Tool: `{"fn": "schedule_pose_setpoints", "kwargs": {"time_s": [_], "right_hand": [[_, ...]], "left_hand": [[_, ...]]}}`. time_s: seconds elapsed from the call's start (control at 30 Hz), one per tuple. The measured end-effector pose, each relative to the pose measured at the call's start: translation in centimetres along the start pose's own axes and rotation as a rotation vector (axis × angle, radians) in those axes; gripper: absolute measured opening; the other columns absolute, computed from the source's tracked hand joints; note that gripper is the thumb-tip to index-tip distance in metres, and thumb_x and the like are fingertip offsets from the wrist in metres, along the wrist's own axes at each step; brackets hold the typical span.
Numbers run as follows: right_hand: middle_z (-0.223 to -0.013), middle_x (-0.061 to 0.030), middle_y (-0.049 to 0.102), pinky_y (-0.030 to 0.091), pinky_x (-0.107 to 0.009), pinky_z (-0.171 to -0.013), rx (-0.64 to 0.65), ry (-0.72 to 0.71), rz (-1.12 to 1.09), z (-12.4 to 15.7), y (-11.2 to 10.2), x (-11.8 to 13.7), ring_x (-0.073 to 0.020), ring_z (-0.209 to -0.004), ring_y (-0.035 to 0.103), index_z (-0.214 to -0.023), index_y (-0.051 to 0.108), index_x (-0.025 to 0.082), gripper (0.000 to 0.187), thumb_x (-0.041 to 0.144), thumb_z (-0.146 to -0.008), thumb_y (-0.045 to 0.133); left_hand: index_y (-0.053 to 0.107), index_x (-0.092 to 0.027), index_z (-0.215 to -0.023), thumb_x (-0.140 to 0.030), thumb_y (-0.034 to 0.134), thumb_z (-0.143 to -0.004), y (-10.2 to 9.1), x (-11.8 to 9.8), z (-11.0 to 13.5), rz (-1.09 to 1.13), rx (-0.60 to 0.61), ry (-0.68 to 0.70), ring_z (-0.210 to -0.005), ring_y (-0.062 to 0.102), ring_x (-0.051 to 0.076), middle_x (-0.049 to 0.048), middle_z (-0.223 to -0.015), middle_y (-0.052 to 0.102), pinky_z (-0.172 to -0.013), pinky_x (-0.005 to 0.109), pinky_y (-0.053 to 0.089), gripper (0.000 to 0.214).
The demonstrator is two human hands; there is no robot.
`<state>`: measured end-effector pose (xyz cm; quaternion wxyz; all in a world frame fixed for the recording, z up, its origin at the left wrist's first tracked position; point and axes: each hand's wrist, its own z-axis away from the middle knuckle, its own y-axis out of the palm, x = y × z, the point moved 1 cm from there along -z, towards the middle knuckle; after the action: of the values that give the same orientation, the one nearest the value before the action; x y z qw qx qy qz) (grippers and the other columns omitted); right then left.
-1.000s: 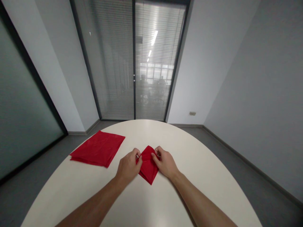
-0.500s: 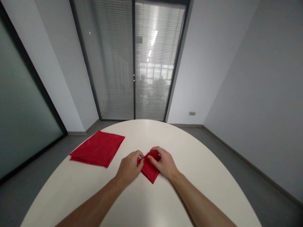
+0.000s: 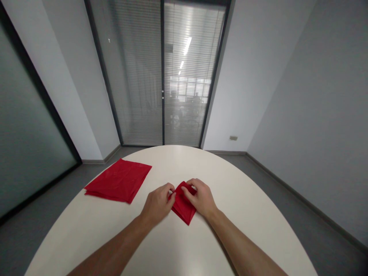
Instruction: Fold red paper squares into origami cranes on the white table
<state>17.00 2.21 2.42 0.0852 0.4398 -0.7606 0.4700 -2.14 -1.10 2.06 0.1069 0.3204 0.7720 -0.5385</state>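
Note:
A small folded red cloth (image 3: 184,205) lies near the middle of the round white table, one corner pointing toward me. My left hand (image 3: 158,201) pinches its left edge between thumb and fingers. On the right side, my right hand (image 3: 200,197) grips the same cloth, its thumb lying on top and its curled fingers at the far right edge. Several layers show along the cloth's lower left side. Parts of both side edges are hidden by my fingers.
A larger stack of red cloth (image 3: 119,180) lies flat at the table's left edge. The white table (image 3: 247,230) curves away on both sides. Beyond it stand a glass partition with blinds (image 3: 140,76) and a grey wall (image 3: 322,115).
The small red cloth has shifted slightly right and toward me, and more of its far corner shows. My right hand has moved a little right; my left hand is nearly still.

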Motion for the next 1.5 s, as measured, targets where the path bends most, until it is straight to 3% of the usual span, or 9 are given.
{"fn": "schedule_pose_setpoints", "kwargs": {"time_s": [0.23,0.43,0.63,0.8,1.0,1.13,1.33,1.5], "right_hand": [[-0.085,-0.0012,0.066,0.046,-0.03,-0.072,-0.009,0.083,-0.006,0.0,0.2,-0.2,-0.0186,-0.076,0.06,-0.09,0.057,0.024,0.007,0.03,-0.091,0.061],[-0.08,0.0009,0.064,0.043,-0.027,-0.062,-0.009,0.138,-0.03,0.1,0.2,-0.3,-0.0172,-0.069,0.058,-0.089,0.054,0.025,0.01,0.033,-0.09,0.06],[-0.079,0.0013,0.064,0.043,-0.028,-0.065,0.027,0.121,-0.052,0.0,0.5,-0.5,-0.0162,-0.068,0.057,-0.086,0.056,0.024,0.009,0.031,-0.092,0.059],[-0.08,0.0007,0.065,0.044,-0.029,-0.068,0.037,0.129,-0.063,0.0,0.4,-0.6,-0.0165,-0.07,0.058,-0.086,0.059,0.024,0.009,0.03,-0.092,0.059],[-0.081,0.0008,0.067,0.046,-0.029,-0.07,0.037,0.135,-0.077,0.0,0.3,-0.4,-0.0167,-0.072,0.059,-0.088,0.06,0.024,0.007,0.029,-0.092,0.06],[-0.083,0.0011,0.068,0.046,-0.028,-0.069,0.054,0.114,-0.089,0.1,0.4,-0.4,-0.0161,-0.073,0.06,-0.091,0.062,0.024,0.006,0.028,-0.094,0.059],[-0.085,0.0001,0.069,0.048,-0.027,-0.07,0.107,0.081,-0.101,0.2,0.4,-0.1,-0.0163,-0.075,0.062,-0.095,0.064,0.025,0.008,0.029,-0.094,0.058],[-0.088,0.0,0.071,0.049,-0.028,-0.073,0.137,0.077,-0.116,0.2,0.2,0.3,-0.0161,-0.077,0.064,-0.099,0.064,0.025,0.009,0.027,-0.094,0.057]], "left_hand": [[0.052,-0.025,-0.088,-0.023,0.052,-0.09,0.0,0.2,0.0,-0.093,-0.071,-0.119,-0.064,0.058,0.016,-0.0034,-0.071,0.06,-0.061,0.026,0.033,0.004],[0.049,-0.025,-0.087,-0.026,0.05,-0.092,0.1,0.2,-0.1,-0.083,-0.091,-0.139,-0.061,0.056,0.015,-0.0044,-0.069,0.059,-0.06,0.026,0.032,0.005],[0.053,-0.024,-0.089,-0.035,0.05,-0.095,-0.2,0.0,0.0,-0.01,-0.074,-0.107,-0.063,0.059,0.016,-0.0037,-0.071,0.061,-0.062,0.026,0.037,0.013],[0.055,-0.024,-0.088,-0.031,0.033,-0.103,-0.6,-0.4,0.1,0.047,-0.035,-0.02,-0.072,0.061,0.017,-0.0003,-0.079,0.064,-0.068,0.028,0.04,0.028],[0.058,-0.024,-0.095,-0.026,0.043,-0.098,-0.4,-0.4,0.0,0.088,-0.046,-0.001,-0.073,0.063,0.015,0.0008,-0.091,0.067,-0.069,0.027,0.044,0.016],[0.059,-0.025,-0.098,-0.03,0.051,-0.094,-0.2,-0.1,0.0,0.076,-0.049,-0.069,-0.068,0.064,0.017,-0.0015,-0.079,0.067,-0.066,0.028,0.044,0.01],[0.055,-0.025,-0.113,-0.032,0.057,-0.091,0.2,0.6,-0.2,0.185,-0.064,-0.162,-0.07,0.067,0.016,-0.0006,-0.09,0.074,-0.066,0.027,0.046,0.023],[0.054,-0.025,-0.115,-0.029,0.057,-0.091,0.5,1.1,-0.5,0.244,-0.058,-0.19,-0.072,0.068,0.016,-0.0017,-0.085,0.073,-0.067,0.026,0.046,0.025]]}}
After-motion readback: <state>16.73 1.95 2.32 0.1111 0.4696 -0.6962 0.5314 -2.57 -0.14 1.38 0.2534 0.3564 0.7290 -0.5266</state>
